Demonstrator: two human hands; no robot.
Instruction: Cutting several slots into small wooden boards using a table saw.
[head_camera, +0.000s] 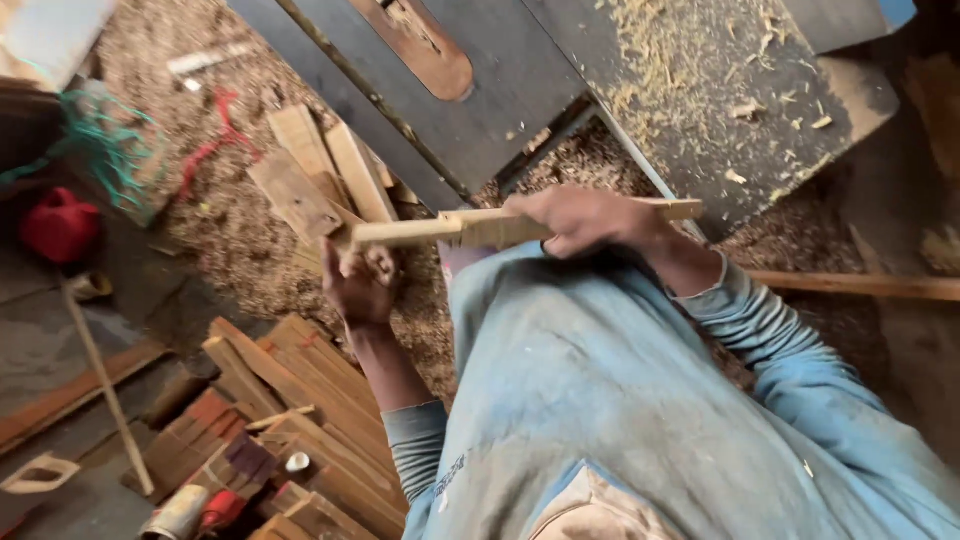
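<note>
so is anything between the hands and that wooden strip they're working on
Nothing visible. Both hands already grip the wooden strip: the left hand closes on its end, the right hand wraps its middle. It is held in the air above the sawdust floor.

The right hand (585, 218) covers the middle of the wooden strip (470, 230), so that stretch cannot be seen. The left hand (362, 282) closes over the strip's left end (its fingertips curl out of sight). The saw table (560, 70) is cut off by the top edge. The stacked planks (300, 400) at near left run past the bottom edge, and small objects beside them are too blurred to identify.
</note>
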